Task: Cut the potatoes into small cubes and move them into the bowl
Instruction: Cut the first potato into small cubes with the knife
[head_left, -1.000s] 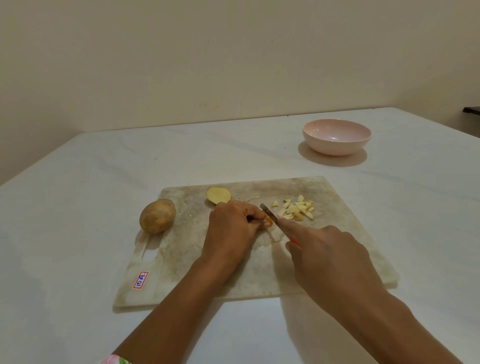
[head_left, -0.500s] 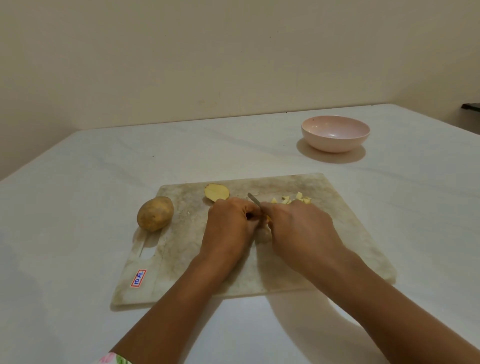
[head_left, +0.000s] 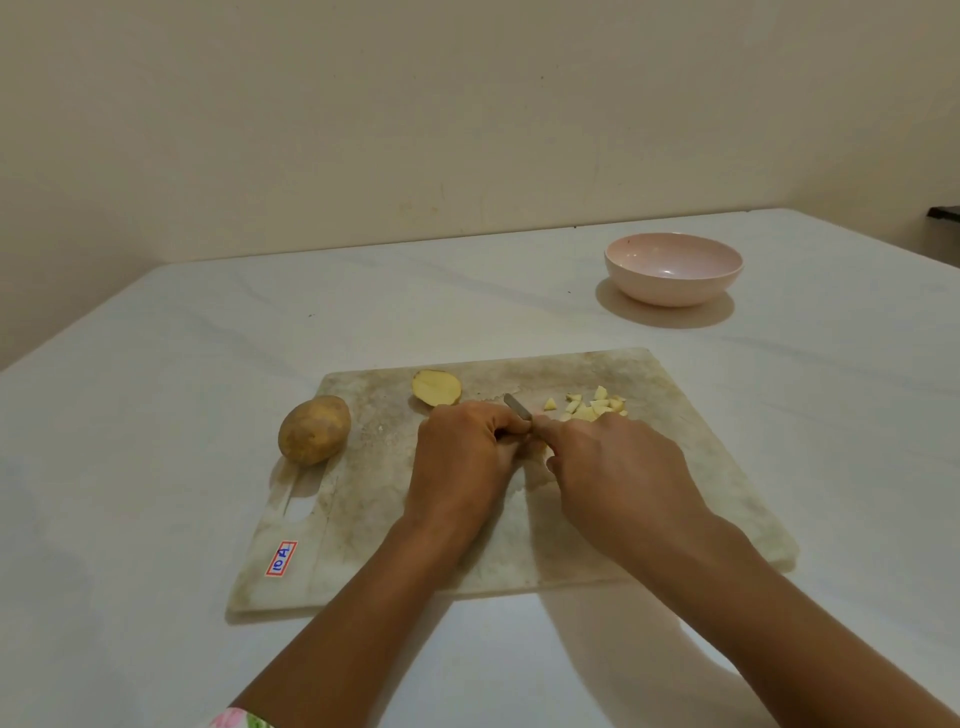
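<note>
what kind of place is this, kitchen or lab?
Probably a home kitchen or dining table: worn cutting board with potato cubes, a whole potato, pink bowl on a white tabletop.

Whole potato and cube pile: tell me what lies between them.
In the head view, between the whole potato and the cube pile lie the potato half, the left hand and the tip of the knife.

A small sticker (head_left: 281, 558) sat on the near left corner of the cutting board (head_left: 363, 499). It read "10A" in blue inside a red border.
</note>
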